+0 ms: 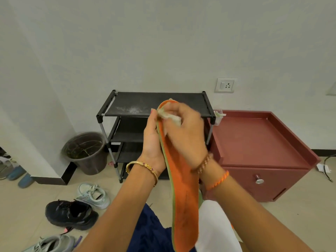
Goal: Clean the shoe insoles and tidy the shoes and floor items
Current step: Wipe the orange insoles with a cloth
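Note:
An orange insole point(183, 193) with a green edge stands lengthwise in front of me, toe end up. My left hand point(151, 140) grips its upper left edge from behind. My right hand point(185, 131) presses a crumpled pale cloth point(172, 116) against the insole's top end. On the floor at the lower left lie a black sneaker point(71, 214), a pale mint sneaker point(93, 195) and a grey sneaker point(52, 243).
A black three-tier shoe rack point(127, 104) stands against the wall, dusty on top. A brown bucket point(85, 151) sits to its left, a maroon cabinet point(258, 142) to its right. More shoes point(12, 171) lie at the far left. A cable point(327, 166) trails at the right.

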